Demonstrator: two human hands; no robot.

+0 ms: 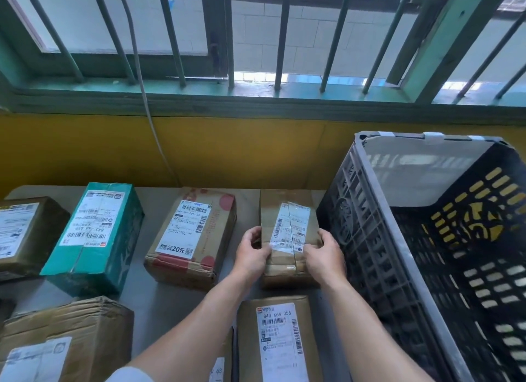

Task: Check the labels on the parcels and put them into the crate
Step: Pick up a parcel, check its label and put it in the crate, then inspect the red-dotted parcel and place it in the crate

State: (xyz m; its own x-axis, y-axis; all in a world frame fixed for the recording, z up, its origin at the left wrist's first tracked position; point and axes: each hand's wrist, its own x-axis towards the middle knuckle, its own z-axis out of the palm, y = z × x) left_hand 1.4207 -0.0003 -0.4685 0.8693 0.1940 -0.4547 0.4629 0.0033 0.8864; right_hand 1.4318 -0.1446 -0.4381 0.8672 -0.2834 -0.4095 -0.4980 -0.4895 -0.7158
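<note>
The grey table [159,305] carries everything. The dark plastic crate [367,228] stands on its right part, with slotted walls. In the part of its inside that shows, I see no parcel.

Far to the left of the crate lies the teal parcel [94,239], the biggest box in the back row. Between the teal parcel and the crate lies the parcel with red dots [196,239]. In front of the crate's left wall, nearer to the person, lies a long brown parcel [279,339] with its label up.

The small brown parcel [287,199] is just beside the left wall of the crate. It seems to rest on the table. Its white label [290,225] faces up, under clear tape.

The left hand [253,250] grips its near left edge, the side away from the crate, with curled fingers and the thumb near the label. The right hand [324,253] grips the near right edge, the side next to the crate, in the same way.

I judge that this parcel is light and rather stiff. The cardboard is wrinkled at the near end, so it may give a little under pressure. The tape is smooth and could slip under the thumbs. A hold on the two long side edges, on bare cardboard, seems safest for lifting it over the crate's rim.
</note>
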